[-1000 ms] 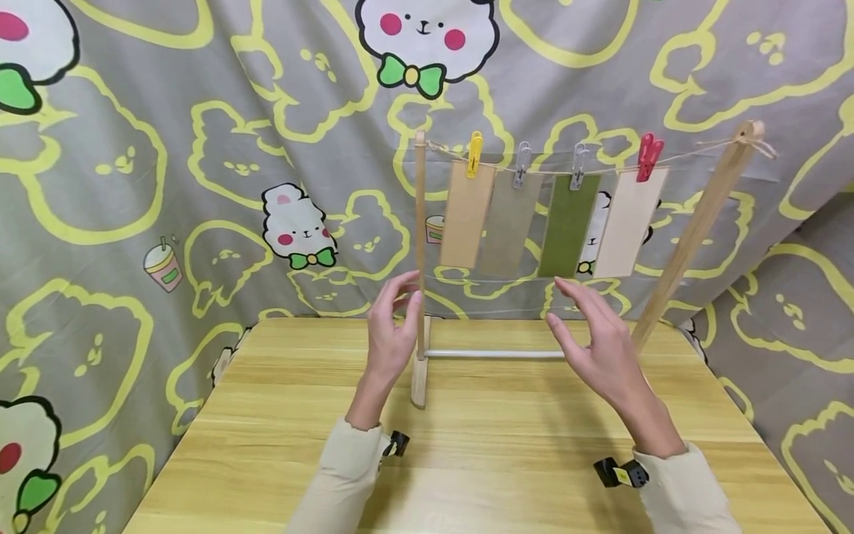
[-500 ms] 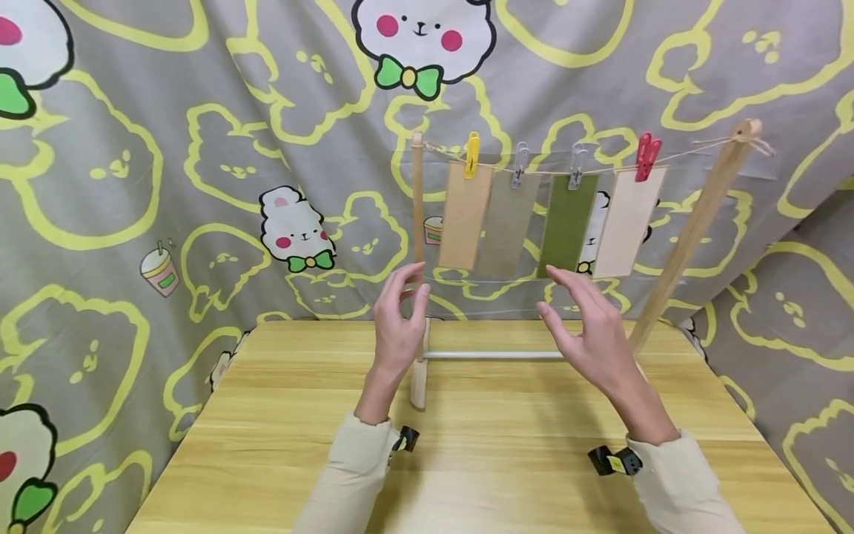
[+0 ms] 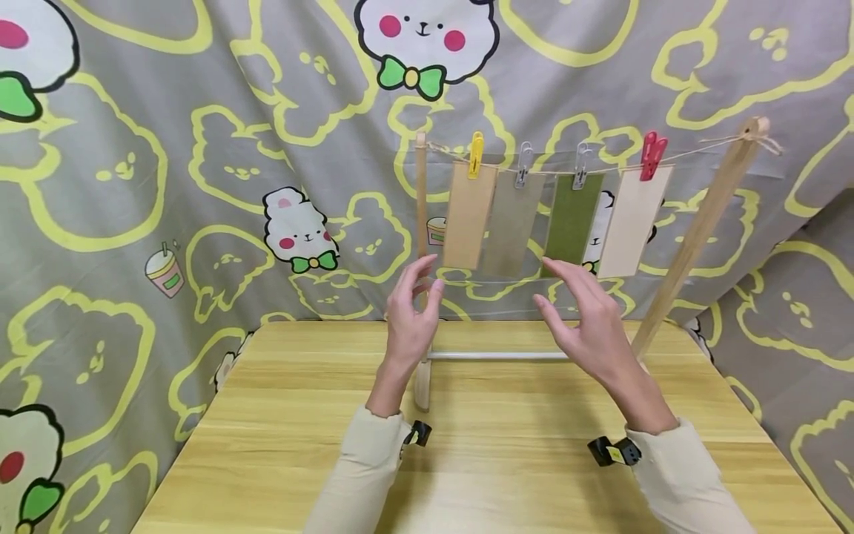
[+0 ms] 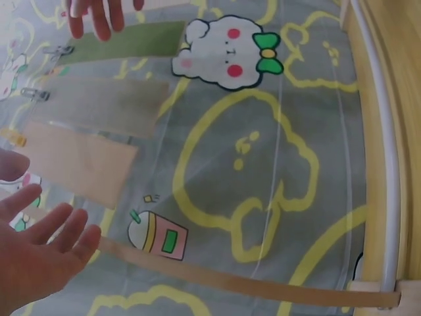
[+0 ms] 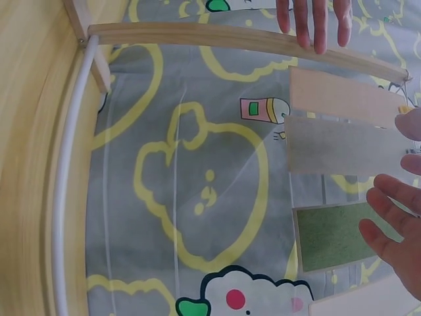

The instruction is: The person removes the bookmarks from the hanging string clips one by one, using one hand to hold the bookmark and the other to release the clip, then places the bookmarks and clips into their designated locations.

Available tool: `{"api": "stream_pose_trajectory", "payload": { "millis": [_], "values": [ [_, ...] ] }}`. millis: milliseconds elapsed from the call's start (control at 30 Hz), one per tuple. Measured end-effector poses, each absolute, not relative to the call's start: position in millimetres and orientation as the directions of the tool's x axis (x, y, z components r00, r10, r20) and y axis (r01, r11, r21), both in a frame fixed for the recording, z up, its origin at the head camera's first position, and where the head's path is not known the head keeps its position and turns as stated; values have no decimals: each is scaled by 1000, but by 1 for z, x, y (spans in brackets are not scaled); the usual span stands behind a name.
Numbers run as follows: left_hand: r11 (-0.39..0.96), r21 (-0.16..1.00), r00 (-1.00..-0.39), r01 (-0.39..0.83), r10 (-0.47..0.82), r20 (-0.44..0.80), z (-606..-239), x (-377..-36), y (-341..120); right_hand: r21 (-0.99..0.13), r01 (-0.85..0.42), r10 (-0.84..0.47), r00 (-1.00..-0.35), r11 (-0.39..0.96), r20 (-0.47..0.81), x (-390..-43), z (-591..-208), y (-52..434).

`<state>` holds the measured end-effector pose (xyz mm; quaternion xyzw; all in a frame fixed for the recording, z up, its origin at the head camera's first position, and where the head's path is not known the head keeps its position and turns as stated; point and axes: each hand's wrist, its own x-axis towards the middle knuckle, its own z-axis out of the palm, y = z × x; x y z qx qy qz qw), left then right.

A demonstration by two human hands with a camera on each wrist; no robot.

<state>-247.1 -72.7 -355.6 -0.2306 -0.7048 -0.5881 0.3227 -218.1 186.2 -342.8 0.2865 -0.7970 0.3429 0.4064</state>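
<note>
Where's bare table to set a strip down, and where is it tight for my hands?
Bare table lies left of the rack's left post, and in front between the sleeves. It is tight under the strips, where the left hand and right hand hover by the posts and the white rod.

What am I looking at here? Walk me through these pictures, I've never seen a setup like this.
A person wears three cameras: one on the head, one on each wrist. The head view looks down at a wooden table in front of a cartoon-print cloth. On the table stands a small wooden rack with a string across its top. Four strips hang from it by pegs: a tan strip, a grey strip, a green strip and a cream strip. The left hand and right hand are raised just below the strips, fingers relaxed, holding nothing. The wrist views show the same strips sideways.
</note>
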Motion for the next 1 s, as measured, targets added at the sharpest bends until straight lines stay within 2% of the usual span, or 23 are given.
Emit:
{"api": "stream_pose_trajectory", "payload": {
  "millis": [133, 400, 700, 1000],
  "values": [
    [166, 689, -693, 705, -45, 720, -355, -248, -68, -317, -737, -189, -512, 597, 838, -219, -341, 185],
    [277, 651, -671, 706, -32, 741, -358, -252, -63, -320, -736, -177, -510, 597, 842, -220, -341, 184],
    [207, 678, -699, 705, 44, 713, -356, -254, -57, -316, -736, -182, -509, 599, 842, -227, -338, 179],
    [155, 734, -745, 661, 14, 667, -358, -261, -52, -316, -731, -181, -512, 605, 840, -232, -335, 174]
  ]
}}
